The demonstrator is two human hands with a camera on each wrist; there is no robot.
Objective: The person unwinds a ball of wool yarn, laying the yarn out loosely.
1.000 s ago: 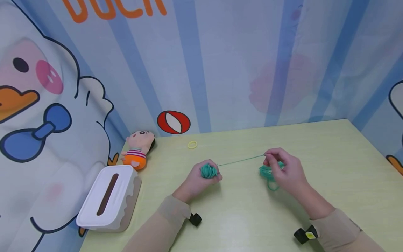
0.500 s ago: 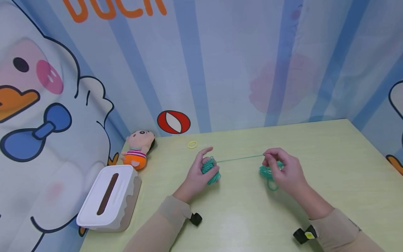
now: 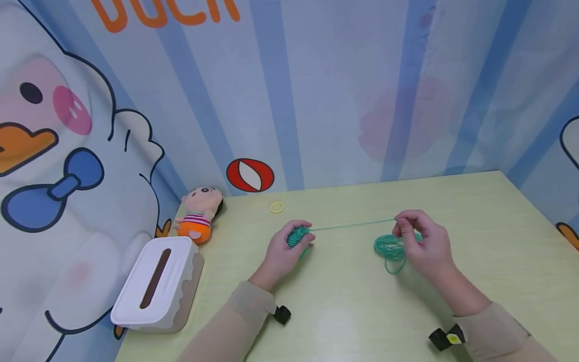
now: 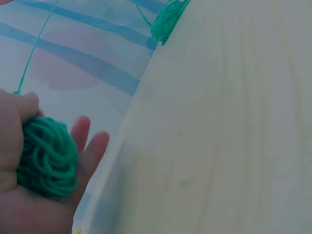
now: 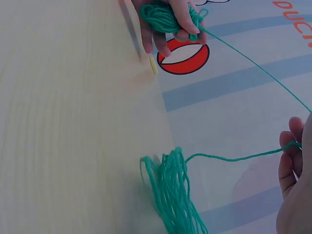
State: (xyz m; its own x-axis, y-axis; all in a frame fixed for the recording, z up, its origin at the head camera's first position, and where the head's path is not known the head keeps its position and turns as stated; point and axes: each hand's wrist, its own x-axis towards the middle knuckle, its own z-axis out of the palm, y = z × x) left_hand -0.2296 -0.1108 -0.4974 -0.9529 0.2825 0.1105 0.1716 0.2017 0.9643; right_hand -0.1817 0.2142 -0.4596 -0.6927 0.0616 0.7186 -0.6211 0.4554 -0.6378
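A wound ball of green yarn (image 3: 296, 238) sits in my left hand (image 3: 281, 254), gripped between thumb and fingers. From it a single strand (image 3: 353, 224) runs taut to my right hand (image 3: 427, 244), whose thumb and forefinger pinch it. Below and beside the right hand, a loose skein of green yarn (image 3: 390, 249) lies on the table, with one loop hanging toward the front. In the right wrist view, a slacker strand (image 5: 234, 159) leads from the skein (image 5: 173, 195) up into the right fingers. The left wrist view shows the ball (image 4: 48, 158) against the palm.
A yellow ring (image 3: 277, 207) lies near the table's back edge. Farther left are a plush doll (image 3: 199, 216) in orange and a white-lidded tissue box (image 3: 156, 286). A printed blue-striped curtain (image 3: 325, 100) stands behind the pale table (image 3: 344, 311).
My left hand has turned the ball over and its fingers have opened, then closed around it again. My right hand has moved a little to the right, drawing the strand longer.
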